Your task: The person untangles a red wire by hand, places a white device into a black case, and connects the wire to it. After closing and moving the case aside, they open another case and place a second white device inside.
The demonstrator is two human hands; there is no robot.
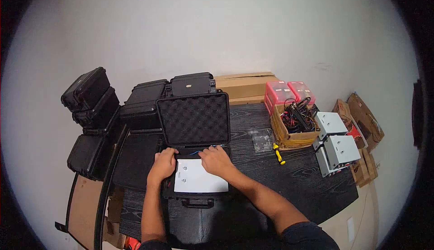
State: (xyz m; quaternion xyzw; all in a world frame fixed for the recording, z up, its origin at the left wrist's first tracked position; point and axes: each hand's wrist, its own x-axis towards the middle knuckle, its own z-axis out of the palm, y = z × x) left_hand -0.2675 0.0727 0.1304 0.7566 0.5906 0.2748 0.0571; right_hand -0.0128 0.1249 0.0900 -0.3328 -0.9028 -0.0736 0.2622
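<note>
An open black case (198, 203) stands on the dark table, its lid (194, 119) raised and lined with wavy foam. Inside the base lies a white panel (199, 181) with two small round fittings near its left side. My left hand (164, 162) is at the panel's upper left corner, fingers bent over the case's inner edge. Over the upper right part is my right hand (216, 160), its fingers bent together beside a short blue wire (195, 153). What the fingertips of both hands hold, if anything, is hidden.
Closed black cases (88, 153) are stacked at the left and behind. To the right are a cardboard box (296, 138) of cables, red-lidded containers (279, 92), a yellow screwdriver (279, 154), a clear tray (262, 140) and white metal boxes (342, 149).
</note>
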